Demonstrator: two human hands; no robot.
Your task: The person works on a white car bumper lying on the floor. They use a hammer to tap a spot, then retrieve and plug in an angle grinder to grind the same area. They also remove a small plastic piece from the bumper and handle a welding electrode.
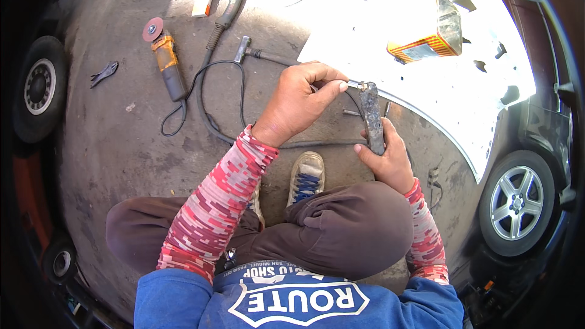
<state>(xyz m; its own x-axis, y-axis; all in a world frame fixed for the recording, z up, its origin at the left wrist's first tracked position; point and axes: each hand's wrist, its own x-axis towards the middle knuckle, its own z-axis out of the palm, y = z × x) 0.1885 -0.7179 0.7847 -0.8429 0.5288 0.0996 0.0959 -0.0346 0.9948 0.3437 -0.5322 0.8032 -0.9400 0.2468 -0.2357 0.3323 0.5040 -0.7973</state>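
Observation:
My right hand (pixel 392 157) is closed around the lower end of a dark, worn oblong block (pixel 371 119), which stands nearly upright in front of me; its exact kind is unclear. Close to the block's top end, my left hand (pixel 308 97) pinches with thumb and forefinger. Whatever lies between those fingertips is too small to make out. Short metal rod ends (pixel 351 113) show to either side of the block. Behind my left hand lies a hammer (pixel 244 49), its handle running toward my fingers. A thick dark cable (pixel 304 144) passes below both hands toward the right.
An angle grinder (pixel 167 64) with a reddish disc and locking pliers (pixel 104 75) lie left. A grey cabled tool (pixel 234 3) rests farther off. On the white sheet panel (pixel 365 30) lies a yellow-red tin (pixel 426 45). Wheels of vehicles (pixel 517 201) stand at both sides.

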